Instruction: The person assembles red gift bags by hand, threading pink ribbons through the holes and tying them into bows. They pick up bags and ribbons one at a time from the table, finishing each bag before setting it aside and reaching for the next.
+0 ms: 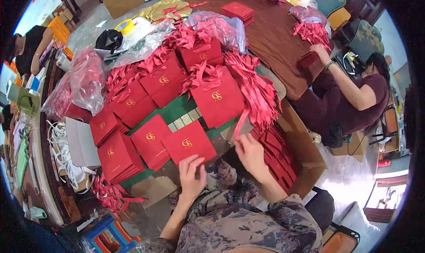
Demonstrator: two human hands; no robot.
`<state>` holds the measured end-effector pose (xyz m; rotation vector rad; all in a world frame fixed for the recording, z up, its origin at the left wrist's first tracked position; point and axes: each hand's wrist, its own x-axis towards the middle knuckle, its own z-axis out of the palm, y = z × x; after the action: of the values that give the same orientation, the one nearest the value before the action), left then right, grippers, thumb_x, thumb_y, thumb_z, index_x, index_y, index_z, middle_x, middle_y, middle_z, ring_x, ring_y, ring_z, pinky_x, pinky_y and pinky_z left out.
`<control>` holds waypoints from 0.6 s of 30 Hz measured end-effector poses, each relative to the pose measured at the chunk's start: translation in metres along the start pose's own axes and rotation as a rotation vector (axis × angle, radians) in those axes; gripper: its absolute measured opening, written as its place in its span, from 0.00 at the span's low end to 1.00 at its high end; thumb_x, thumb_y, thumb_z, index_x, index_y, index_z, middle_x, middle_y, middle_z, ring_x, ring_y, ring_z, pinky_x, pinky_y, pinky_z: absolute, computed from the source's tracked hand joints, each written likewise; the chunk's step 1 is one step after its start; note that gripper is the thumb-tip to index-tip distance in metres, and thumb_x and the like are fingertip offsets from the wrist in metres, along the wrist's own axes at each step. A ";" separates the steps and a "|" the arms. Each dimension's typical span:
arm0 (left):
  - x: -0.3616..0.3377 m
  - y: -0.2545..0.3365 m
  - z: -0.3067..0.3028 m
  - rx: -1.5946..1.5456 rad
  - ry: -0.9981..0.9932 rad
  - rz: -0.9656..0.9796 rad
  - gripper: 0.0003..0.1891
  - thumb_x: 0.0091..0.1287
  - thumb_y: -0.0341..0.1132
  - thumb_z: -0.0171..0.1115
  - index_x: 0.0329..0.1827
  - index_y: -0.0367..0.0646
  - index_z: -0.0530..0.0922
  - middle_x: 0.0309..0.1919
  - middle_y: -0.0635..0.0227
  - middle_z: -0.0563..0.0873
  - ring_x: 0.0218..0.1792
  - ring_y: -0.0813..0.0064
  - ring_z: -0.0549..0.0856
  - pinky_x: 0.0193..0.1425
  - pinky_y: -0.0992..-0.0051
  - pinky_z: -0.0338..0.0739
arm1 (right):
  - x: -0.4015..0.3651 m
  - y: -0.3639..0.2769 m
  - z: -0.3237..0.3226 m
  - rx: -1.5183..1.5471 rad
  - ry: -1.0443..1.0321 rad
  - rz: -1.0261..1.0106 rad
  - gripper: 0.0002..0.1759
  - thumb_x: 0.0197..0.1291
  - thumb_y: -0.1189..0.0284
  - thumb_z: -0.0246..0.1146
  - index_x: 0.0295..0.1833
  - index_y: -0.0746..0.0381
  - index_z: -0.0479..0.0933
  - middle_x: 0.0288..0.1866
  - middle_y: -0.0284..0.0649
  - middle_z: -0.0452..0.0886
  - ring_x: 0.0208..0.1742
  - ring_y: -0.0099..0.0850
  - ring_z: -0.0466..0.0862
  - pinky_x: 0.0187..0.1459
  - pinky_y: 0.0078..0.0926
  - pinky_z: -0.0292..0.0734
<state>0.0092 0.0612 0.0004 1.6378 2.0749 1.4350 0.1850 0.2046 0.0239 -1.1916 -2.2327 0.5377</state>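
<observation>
My left hand has its fingers curled over the near edge of a flat red paper bag with a gold monogram. Between the fingertips of my right hand is the end of a pink ribbon. That ribbon hangs from a thick bundle of pink ribbons to the right of the bags. Just left of the held bag lies a stack of similar red bags. Beyond it, another red bag pile has pink ribbons on top.
An open cardboard box packed with red bags stands by my right arm. Plastic-wrapped ribbons and a yellow tape roll lie farther back. Another person sits at the right holding red pieces; someone else is at far left.
</observation>
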 end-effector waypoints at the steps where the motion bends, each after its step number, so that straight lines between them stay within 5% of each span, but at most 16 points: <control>1: 0.009 0.007 0.003 -0.057 -0.030 0.009 0.20 0.60 0.20 0.66 0.56 0.42 0.82 0.56 0.55 0.83 0.55 0.53 0.82 0.60 0.61 0.76 | -0.001 -0.009 -0.003 0.023 -0.032 -0.041 0.07 0.61 0.78 0.66 0.44 0.62 0.77 0.35 0.48 0.78 0.36 0.52 0.82 0.35 0.45 0.78; 6: 0.044 0.021 0.017 -0.134 -0.176 0.098 0.24 0.61 0.20 0.65 0.62 0.41 0.80 0.60 0.58 0.83 0.57 0.53 0.81 0.61 0.61 0.77 | -0.001 -0.033 -0.012 0.090 -0.186 -0.160 0.08 0.62 0.78 0.66 0.46 0.62 0.77 0.38 0.47 0.78 0.40 0.50 0.83 0.37 0.44 0.79; 10: 0.046 0.016 0.024 -0.223 -0.206 0.087 0.17 0.64 0.24 0.67 0.57 0.41 0.82 0.51 0.61 0.88 0.52 0.57 0.84 0.58 0.63 0.79 | 0.003 -0.041 -0.022 0.137 -0.173 -0.192 0.08 0.61 0.77 0.69 0.45 0.63 0.80 0.37 0.46 0.79 0.37 0.46 0.83 0.37 0.39 0.80; 16: 0.043 0.022 0.037 -0.411 -0.212 -0.160 0.06 0.66 0.25 0.67 0.45 0.38 0.83 0.40 0.61 0.89 0.41 0.64 0.88 0.45 0.68 0.82 | -0.005 -0.038 -0.018 0.559 -0.054 0.061 0.05 0.59 0.80 0.72 0.40 0.66 0.83 0.42 0.39 0.83 0.37 0.25 0.85 0.37 0.22 0.80; 18: 0.038 0.028 0.045 -0.714 -0.277 -0.384 0.06 0.68 0.26 0.67 0.46 0.37 0.83 0.39 0.63 0.88 0.41 0.71 0.88 0.44 0.71 0.81 | -0.006 -0.034 -0.018 0.576 0.004 0.009 0.06 0.60 0.80 0.71 0.42 0.66 0.82 0.40 0.40 0.83 0.37 0.26 0.85 0.38 0.22 0.80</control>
<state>0.0404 0.1175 0.0122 1.0151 1.3813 1.4619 0.1780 0.1827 0.0559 -0.8926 -1.8729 1.0876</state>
